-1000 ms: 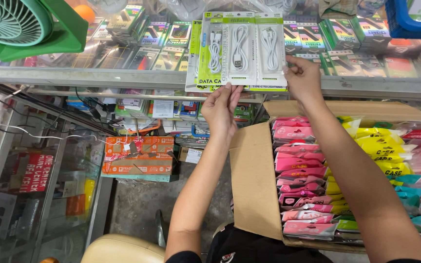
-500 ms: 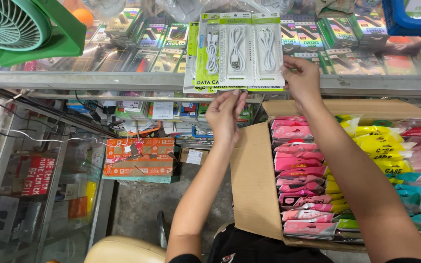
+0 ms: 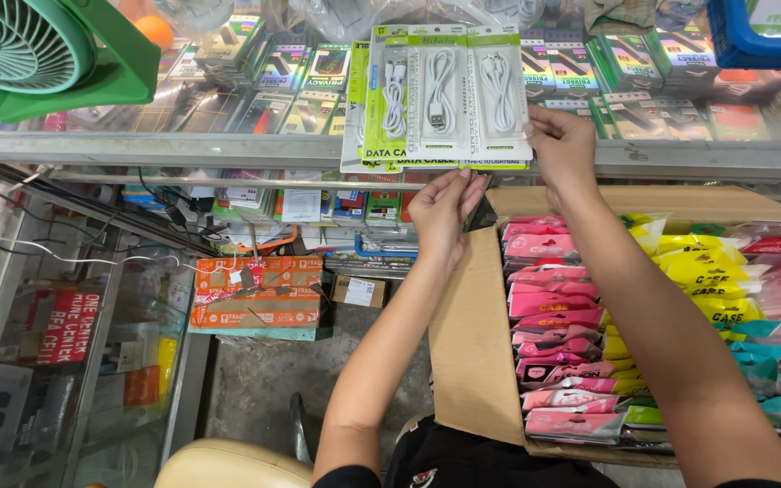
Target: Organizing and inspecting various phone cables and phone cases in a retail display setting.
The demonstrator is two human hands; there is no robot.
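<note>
holding a fan of cable packs [image 3: 440, 95] up over the front edge of the glass surface [image 3: 137, 149], above the open cardboard box [image 3: 476, 361] of pink and yellow cases. right hand [image 3: 564, 145] pinching the packs' right lower corner, grip clamped on them. left hand [image 3: 445, 210] sitting just under the packs' bottom edge, fingers drawn together and touching the cards, grip looking closed on nothing firm. compared with a second ago, packs spreading slightly wider and rising a little, left hand lifting closer beneath them, suggesting sorting going on.
</note>
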